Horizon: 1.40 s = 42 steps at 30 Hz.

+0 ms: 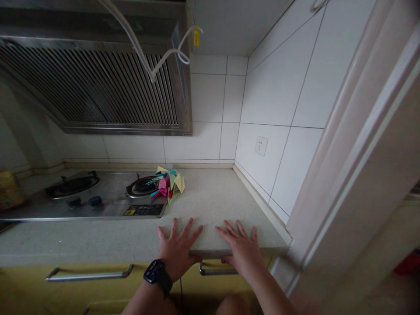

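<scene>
Both hands flat on the near edge of the countertop (pixel 226 205), palms down, fingers spread wide, holding nothing. Left hand (pixel 179 249) wears a dark smartwatch (pixel 157 274) on the wrist; right hand (pixel 241 247) sits just beside it, to the right, fingers over the front lip, thumb seemingly tucked under the edge, hard to tell at this angle. The two hands are near each other but apart.

Nearest thing: a small heap of coloured folded paper pieces (pixel 169 183), pink, yellow, green and blue, lying farther back on the counter, touching the right end of the gas hob (pixel 85 199) beside its right burner (pixel 142 186). It is well apart from both hands and untouched.

Step in hand, as I judge it: a rest or brace at the counter, no contact with the paper yet. Any reach for the pile would call for lifting a hand off the edge, going forward and slightly left, then closing the fingers lightly so the folds do not crush.

Range hood (pixel 98 83) above the hob, wall socket (pixel 261 146) on the right tiles, yellow drawers with a metal handle (pixel 88 274) below.
</scene>
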{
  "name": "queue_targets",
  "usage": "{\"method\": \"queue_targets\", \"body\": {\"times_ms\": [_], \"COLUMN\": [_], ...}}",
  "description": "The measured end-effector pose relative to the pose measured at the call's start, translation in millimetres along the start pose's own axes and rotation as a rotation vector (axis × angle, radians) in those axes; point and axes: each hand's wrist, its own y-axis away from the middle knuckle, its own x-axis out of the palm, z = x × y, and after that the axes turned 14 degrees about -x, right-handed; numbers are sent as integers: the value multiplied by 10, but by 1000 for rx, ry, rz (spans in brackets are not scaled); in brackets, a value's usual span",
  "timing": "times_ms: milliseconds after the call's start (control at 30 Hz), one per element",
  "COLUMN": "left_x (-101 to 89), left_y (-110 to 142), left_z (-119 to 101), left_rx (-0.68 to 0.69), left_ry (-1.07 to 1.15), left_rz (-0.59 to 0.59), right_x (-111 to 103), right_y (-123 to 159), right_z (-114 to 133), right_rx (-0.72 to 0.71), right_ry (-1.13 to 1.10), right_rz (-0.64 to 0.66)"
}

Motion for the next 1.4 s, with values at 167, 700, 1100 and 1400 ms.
{"method": "queue_targets", "body": {"times_ms": [167, 700, 1100, 1400], "left_x": [92, 93, 284, 264], "left_y": [-14, -41, -61, -79], "left_z": [40, 3, 98, 99], "left_rx": [14, -15, 36, 32], "left_ry": [-9, -158, -165, -151], "left_rz": [-30, 52, -18, 63], "right_x": [35, -47, -36, -28], "right_y": [-18, -37, -30, -41], "right_z": [-10, 58, -21, -127], "right_rx": [5, 8, -71, -152], "right_ry": [12, 77, 99, 55], "right_rz": [-18, 75, 138, 186]}}
